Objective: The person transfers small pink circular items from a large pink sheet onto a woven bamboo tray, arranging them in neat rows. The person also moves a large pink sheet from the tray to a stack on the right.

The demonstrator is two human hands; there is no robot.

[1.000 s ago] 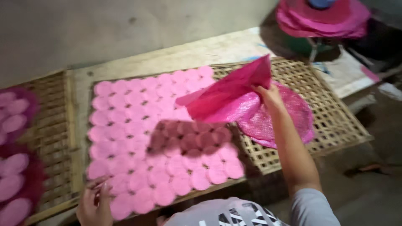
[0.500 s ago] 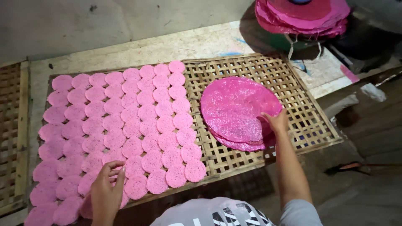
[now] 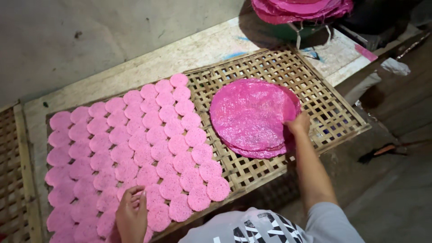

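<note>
Looking down, we see a woven tray (image 3: 324, 96) lying on a pale surface (image 3: 148, 67) by a grey wall.

Our right hand (image 3: 298, 124) rests on the right edge of a stack of big round pink sheets (image 3: 252, 117). The fingers touch the rim of the stack, with the thumb side on top. We cannot tell if this grip is closed on a sheet or just lying on it. The stack sits on the right half of the tray, flat, and its top sheet looks shiny and bumpy.

Our left hand (image 3: 132, 216) is at the near edge of the tray, low in the view. Its fingers are bent and the tips touch the small pink discs (image 3: 135, 148) there. It may be pinching one disc, but we cannot tell for sure.

The small discs cover the left half of the tray in slanted rows. They lie flat and overlap a little, each one touching the next. The row closest to the stack is just beside it, with a thin strip of bare tray between.

Far at the top right, another pile of big pink sheets (image 3: 301, 9) sits on a dark stand, well apart from our hands. A second woven tray (image 3: 11, 180) shows at the left edge. Our grey sleeve (image 3: 333, 222) shows at the bottom.
</note>
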